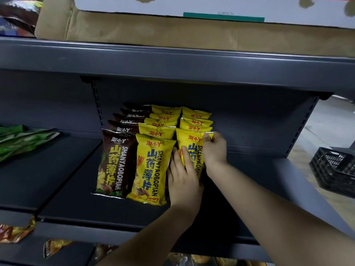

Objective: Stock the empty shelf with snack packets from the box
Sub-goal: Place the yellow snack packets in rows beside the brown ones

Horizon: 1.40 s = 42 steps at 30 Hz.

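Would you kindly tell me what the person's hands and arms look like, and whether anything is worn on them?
Both arms are bare right to the frame edge: no sleeves show. The left hand and right hand wear no gloves, and no rings, watch or bands are visible. Nails look short and plain.

On the dark grey shelf (pixel 63 181) in front of you stand three rows of upright snack packets running from near to far: a brown row (pixel 115 162) on the left, a yellow row (pixel 151 169) just beside it, another yellow row (pixel 194 123) on the right.
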Each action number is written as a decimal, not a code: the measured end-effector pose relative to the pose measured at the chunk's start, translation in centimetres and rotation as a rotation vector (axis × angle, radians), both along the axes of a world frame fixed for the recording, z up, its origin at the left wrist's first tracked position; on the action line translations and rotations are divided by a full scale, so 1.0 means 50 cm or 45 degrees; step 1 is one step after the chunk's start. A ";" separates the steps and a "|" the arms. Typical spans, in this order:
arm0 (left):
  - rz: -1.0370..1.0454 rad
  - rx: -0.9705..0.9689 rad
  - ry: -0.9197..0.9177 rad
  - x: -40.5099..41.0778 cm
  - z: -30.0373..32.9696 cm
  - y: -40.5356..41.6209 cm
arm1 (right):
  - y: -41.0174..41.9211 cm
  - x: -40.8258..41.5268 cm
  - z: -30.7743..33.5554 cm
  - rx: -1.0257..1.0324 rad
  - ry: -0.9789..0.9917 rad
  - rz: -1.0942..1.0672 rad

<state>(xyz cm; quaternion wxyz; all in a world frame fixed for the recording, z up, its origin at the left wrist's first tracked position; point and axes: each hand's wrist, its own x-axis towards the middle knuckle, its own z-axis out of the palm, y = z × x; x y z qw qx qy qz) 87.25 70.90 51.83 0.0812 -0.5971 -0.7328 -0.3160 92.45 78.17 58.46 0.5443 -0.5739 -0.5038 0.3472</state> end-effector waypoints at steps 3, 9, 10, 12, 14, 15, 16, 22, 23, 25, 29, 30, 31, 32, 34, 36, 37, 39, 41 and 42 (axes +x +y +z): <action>-0.035 -0.013 -0.060 -0.006 -0.001 0.018 | 0.015 0.013 -0.011 -0.002 -0.053 -0.032; -0.182 -0.064 -0.248 -0.010 -0.010 0.023 | 0.034 0.030 -0.010 -0.213 0.160 0.276; -0.208 -0.065 -0.284 -0.011 -0.010 0.022 | 0.043 0.028 -0.009 -0.270 0.187 0.305; -0.241 -0.055 -0.350 -0.014 -0.010 0.023 | 0.060 0.023 -0.002 -0.331 0.251 0.338; -0.250 -0.020 -0.366 -0.017 -0.013 0.027 | 0.072 0.020 0.009 -0.333 0.279 0.363; -0.256 -0.011 -0.364 -0.018 -0.014 0.029 | 0.076 0.020 0.016 -0.326 0.264 0.373; -0.260 -0.010 -0.368 -0.018 -0.015 0.031 | 0.081 0.022 0.019 -0.299 0.251 0.383; -0.274 0.009 -0.380 -0.017 -0.019 0.035 | 0.085 0.035 0.016 -0.108 0.187 0.417; -0.275 0.013 -0.378 -0.017 -0.019 0.034 | 0.082 0.036 0.014 -0.106 0.207 0.447; -0.275 0.021 -0.375 -0.016 -0.015 0.033 | 0.084 0.041 0.002 -0.127 0.258 0.494; -0.263 0.033 -0.393 -0.013 -0.016 0.041 | 0.070 0.060 -0.033 -0.109 0.293 0.645; -0.256 0.038 -0.401 -0.013 -0.018 0.043 | 0.060 0.065 -0.042 -0.136 0.264 0.692; -0.251 0.042 -0.410 -0.013 -0.019 0.045 | 0.046 0.067 -0.049 -0.166 0.212 0.729; -0.247 0.039 -0.413 -0.013 -0.021 0.047 | 0.036 0.068 -0.059 -0.185 0.165 0.749; -0.235 0.015 -0.405 -0.012 -0.021 0.048 | 0.024 0.069 -0.077 -0.181 0.073 0.715; -0.208 -0.035 -0.401 -0.007 -0.017 0.044 | 0.018 0.068 -0.080 -0.147 -0.031 0.646; -0.162 -0.048 -0.377 -0.004 -0.018 0.039 | 0.015 0.068 -0.080 -0.132 -0.083 0.621; -0.039 -0.037 -0.306 0.002 -0.026 0.020 | 0.012 0.065 -0.079 -0.124 -0.131 0.576; 0.001 -0.036 -0.230 0.011 -0.039 -0.010 | 0.003 0.061 -0.075 -0.097 -0.171 0.515; -0.003 -0.031 -0.184 0.014 -0.044 -0.028 | 0.002 0.061 -0.079 -0.073 -0.202 0.464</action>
